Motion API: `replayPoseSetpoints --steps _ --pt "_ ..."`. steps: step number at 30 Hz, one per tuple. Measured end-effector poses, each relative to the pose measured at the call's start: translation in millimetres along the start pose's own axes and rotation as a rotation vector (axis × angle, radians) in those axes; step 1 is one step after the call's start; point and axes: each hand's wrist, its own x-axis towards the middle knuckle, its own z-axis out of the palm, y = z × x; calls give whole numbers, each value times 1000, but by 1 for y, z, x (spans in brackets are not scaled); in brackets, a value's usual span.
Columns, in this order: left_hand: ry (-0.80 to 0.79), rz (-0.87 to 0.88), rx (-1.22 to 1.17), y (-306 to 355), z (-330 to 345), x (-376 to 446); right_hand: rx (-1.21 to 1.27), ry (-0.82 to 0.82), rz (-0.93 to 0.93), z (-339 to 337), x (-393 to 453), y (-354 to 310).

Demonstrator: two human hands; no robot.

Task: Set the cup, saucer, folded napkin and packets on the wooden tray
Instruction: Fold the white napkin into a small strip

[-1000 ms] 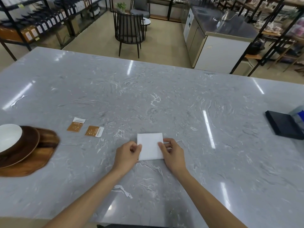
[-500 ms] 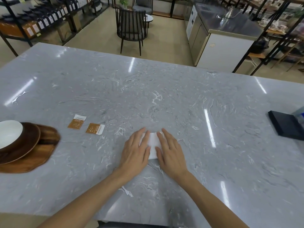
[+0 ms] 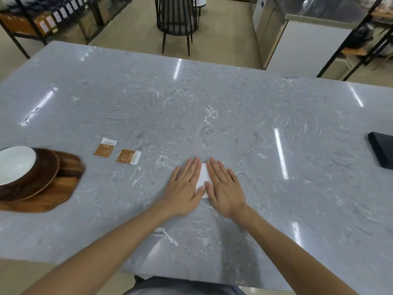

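A white folded napkin lies flat on the grey marble table, mostly hidden under my hands. My left hand and my right hand rest palm-down on it side by side, fingers straight, pressing it and gripping nothing. Two orange-and-white packets lie on the table to the left of the napkin. At the left edge sits the wooden tray. A dark brown saucer stands on the tray, and a white cup sits on the saucer.
A flat black object lies at the table's right edge. Beyond the far edge stand a black chair, shelving on the left and a steel counter on the right.
One second ago my fingertips pinched the napkin's side edges. Both hands have since laid flat over it and now cover most of it.
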Motion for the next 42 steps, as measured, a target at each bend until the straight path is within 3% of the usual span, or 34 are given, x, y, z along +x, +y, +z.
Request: replayPoseSetpoints --steps 4,7,12,17,21,25,28,31,36,42 --pt "-41 193 -11 -15 -10 -14 117 -80 -57 -8 -5 5" --pt "83 325 65 -29 -16 -34 282 -6 -212 -27 -15 20" --pt "303 504 310 -28 -28 -36 17 48 -487 -40 -18 43" --pt "266 440 307 -13 -34 -30 -151 160 -594 -40 -8 46" --pt "193 321 163 -1 -36 -29 -61 249 -535 -43 -7 37" --pt "176 236 5 -6 -38 -20 112 175 -459 -49 -4 35" --pt "210 229 -242 -16 -41 -14 132 167 -512 -49 3 43" --pt "171 253 -328 -25 -46 -10 168 228 -524 -47 9 50" --pt "145 234 -447 -35 -49 -6 231 146 -544 -51 12 51" --pt "193 16 -712 -37 -44 1 520 139 -118 -43 14 34"
